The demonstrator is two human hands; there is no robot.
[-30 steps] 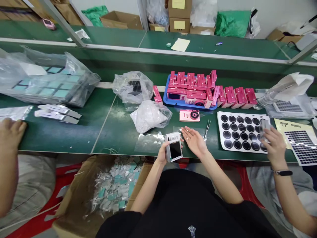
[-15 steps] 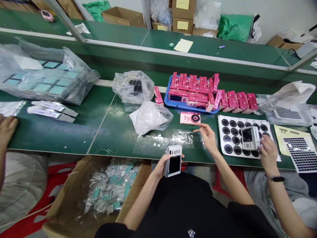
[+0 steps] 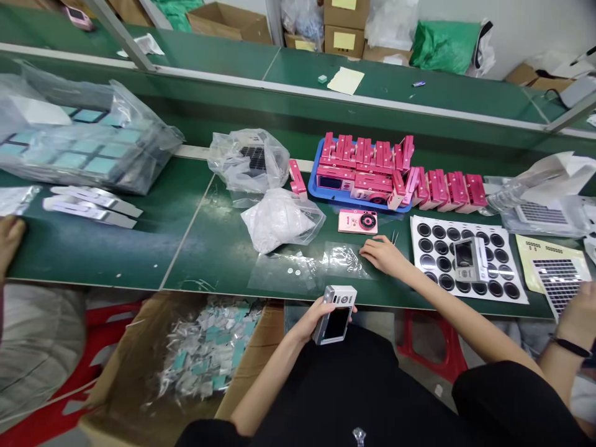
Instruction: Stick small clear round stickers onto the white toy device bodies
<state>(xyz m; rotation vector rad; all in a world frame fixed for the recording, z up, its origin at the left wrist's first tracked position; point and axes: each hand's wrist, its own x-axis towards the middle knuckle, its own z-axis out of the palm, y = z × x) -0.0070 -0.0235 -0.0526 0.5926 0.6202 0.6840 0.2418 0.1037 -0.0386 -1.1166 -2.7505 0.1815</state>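
In my left hand [image 3: 314, 320] is a silver compact camera [image 3: 338, 315], held at the table's front edge with its dark screen and buttons facing up. My right hand [image 3: 382, 256] rests low over the table, its fingers drawn together at the right edge of a clear plastic sheet [image 3: 342, 259] with small transparent pieces on it. What those fingers hold, if anything, is hidden. Two thin metal prongs [image 3: 395, 237] show just behind this hand. A pink camera [image 3: 357, 221] lies flat beyond it. Two small white round pieces [image 3: 294, 272] lie on clear film to the left.
A blue tray [image 3: 316, 186] of pink cameras stands behind, with more pink cameras in a row beside it. At right, a silver camera [image 3: 469, 259] lies on a sheet of black round stickers [image 3: 516, 273]. A co-worker's hand [image 3: 577, 316] is far right, another person's hand [image 3: 9, 239] far left.
My right hand has moved slightly left and down, its fingers closing together. The silver camera in my left hand has shifted right and down. The right co-worker has let go of a silver camera.
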